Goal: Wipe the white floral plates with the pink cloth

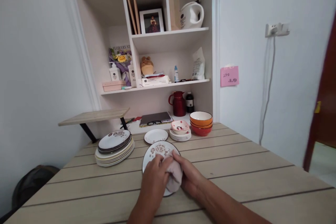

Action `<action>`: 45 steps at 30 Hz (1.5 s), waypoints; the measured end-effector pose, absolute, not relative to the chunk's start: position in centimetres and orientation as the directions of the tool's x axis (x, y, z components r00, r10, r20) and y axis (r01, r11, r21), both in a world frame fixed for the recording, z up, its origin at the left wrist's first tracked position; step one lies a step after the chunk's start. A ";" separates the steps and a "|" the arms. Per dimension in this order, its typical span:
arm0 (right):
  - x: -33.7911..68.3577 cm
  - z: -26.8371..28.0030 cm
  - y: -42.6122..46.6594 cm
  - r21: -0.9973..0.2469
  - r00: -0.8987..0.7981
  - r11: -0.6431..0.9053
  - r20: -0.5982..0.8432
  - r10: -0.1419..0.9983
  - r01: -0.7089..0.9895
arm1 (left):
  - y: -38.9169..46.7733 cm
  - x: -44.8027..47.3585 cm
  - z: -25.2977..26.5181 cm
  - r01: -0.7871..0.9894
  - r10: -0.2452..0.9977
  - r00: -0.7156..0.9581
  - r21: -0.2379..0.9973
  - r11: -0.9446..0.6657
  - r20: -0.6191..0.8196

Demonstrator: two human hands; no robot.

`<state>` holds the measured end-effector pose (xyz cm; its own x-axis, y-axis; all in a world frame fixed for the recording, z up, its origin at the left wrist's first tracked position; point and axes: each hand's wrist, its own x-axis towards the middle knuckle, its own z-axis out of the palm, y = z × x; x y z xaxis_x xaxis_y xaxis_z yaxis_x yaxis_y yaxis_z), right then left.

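Okay, flowered plate (159, 149) lies over the tabletop (244, 175), directly under left hand (154, 175), left of right hand (192, 176); round, no long axis. Left clamps cloth (175, 177); right curls against it, can't tell if gripping rim.

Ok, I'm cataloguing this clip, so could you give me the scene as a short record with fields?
Left hand: bent over a cloth
Right hand: at the right side of a flowered plate, against the cloth
Plate cover: partly hidden by cloth and hands
Behind it: a smaller plate
Left: a stack of plates, dark-rimmed ones on top
Rear right: a small bowl on stacked saucers, beside stacked orange and red bowls
Surface: wooden table
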<state>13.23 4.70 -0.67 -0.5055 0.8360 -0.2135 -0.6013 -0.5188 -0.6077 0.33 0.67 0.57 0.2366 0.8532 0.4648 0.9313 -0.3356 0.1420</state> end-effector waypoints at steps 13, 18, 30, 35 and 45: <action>13.2 -0.8 4.9 -0.608 -0.335 -0.440 -0.286 0.898 -0.661 | 0.6 -0.2 0.4 0.986 0.909 0.163 -0.045 -0.157 0.383; 13.3 -1.3 5.3 -0.614 -0.371 -0.460 -0.276 0.886 -0.641 | 0.4 0.8 0.5 0.944 0.889 0.289 0.051 -0.327 0.354; 13.0 -0.9 4.5 -0.701 -0.382 -0.429 -0.237 0.893 -0.569 | 2.1 -3.7 0.3 0.962 0.894 -0.214 0.241 0.124 0.393; 12.9 -0.6 4.7 -0.651 -0.313 -0.445 -0.316 0.896 -0.615 | 1.8 -3.0 0.2 0.979 0.902 -0.189 0.150 0.141 0.389; 13.1 -1.6 5.3 -0.658 -0.372 -0.453 -0.271 0.888 -0.602 | 0.9 0.5 0.2 0.947 0.885 0.245 0.101 -0.306 0.396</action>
